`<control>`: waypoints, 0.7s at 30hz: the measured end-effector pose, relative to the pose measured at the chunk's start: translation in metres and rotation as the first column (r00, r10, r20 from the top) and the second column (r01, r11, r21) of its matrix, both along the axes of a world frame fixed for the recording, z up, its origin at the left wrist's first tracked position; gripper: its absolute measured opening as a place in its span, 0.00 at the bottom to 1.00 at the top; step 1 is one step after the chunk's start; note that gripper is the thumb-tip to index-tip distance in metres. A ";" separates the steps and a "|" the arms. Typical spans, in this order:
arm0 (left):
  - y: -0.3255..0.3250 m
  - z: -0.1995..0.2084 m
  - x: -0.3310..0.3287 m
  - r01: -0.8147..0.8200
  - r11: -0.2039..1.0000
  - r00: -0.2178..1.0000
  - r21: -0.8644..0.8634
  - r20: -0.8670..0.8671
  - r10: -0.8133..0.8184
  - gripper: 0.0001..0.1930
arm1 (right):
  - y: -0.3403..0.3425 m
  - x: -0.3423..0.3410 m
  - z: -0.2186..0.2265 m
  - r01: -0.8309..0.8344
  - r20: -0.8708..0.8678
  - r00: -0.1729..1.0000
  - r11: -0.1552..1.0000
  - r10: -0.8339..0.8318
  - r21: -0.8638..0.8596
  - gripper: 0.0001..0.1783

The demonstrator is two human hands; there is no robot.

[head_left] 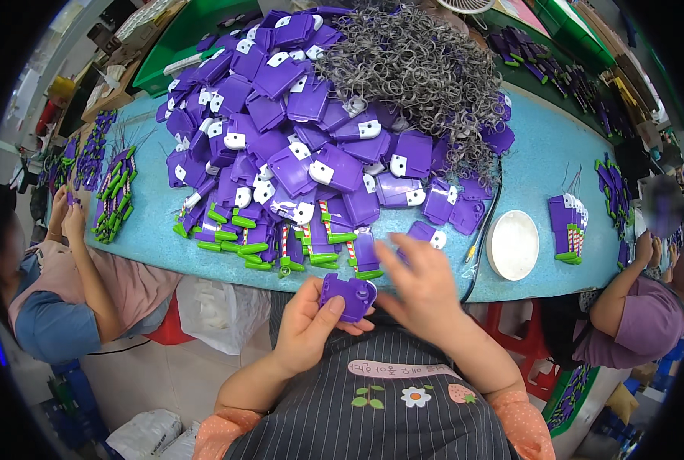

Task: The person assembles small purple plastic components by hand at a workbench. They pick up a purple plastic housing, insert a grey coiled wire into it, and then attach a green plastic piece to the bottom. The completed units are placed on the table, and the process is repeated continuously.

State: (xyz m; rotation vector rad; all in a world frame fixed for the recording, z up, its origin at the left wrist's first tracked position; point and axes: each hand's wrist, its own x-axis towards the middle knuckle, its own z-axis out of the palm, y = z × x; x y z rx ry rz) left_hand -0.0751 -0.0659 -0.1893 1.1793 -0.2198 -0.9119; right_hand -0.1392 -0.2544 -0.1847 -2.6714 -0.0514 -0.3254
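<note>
My left hand (309, 320) grips a purple plastic shell piece (348, 297) with a small round post, held just off the table's near edge. Close to its right side is my right hand (426, 287), smeared by motion, so I cannot tell whether its fingers hold anything. A loose purple piece with a white end (425, 232) lies just beyond that hand. In front of me, purple pieces with green tips and red-striped strips (319, 238) lie along the near side of a large heap of purple and white plastic parts (281, 115).
A tangled mound of grey metal rings (411, 65) rises behind the heap. To the right stand a white bowl (512, 245), a dark cable (484, 257) and a stack of purple-green pieces (567, 226). Co-workers sit at the left (73, 284) and right (633, 322).
</note>
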 end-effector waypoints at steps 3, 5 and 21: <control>-0.002 0.011 -0.001 0.025 1.000 0.999 0.000 0.030 -0.025 0.16 | 0.007 0.008 -0.020 -0.094 0.030 0.995 0.992 0.096 -0.080 0.30; -0.005 0.006 0.006 0.002 1.000 0.997 0.029 0.072 -0.005 0.17 | 0.002 -0.002 -0.016 -0.142 -0.021 0.990 0.988 0.141 -0.053 0.19; -0.026 0.025 -0.006 0.224 0.971 0.963 -0.085 -0.130 -0.234 0.16 | -0.023 -0.079 -0.004 0.152 -0.167 0.934 0.073 0.315 0.986 0.18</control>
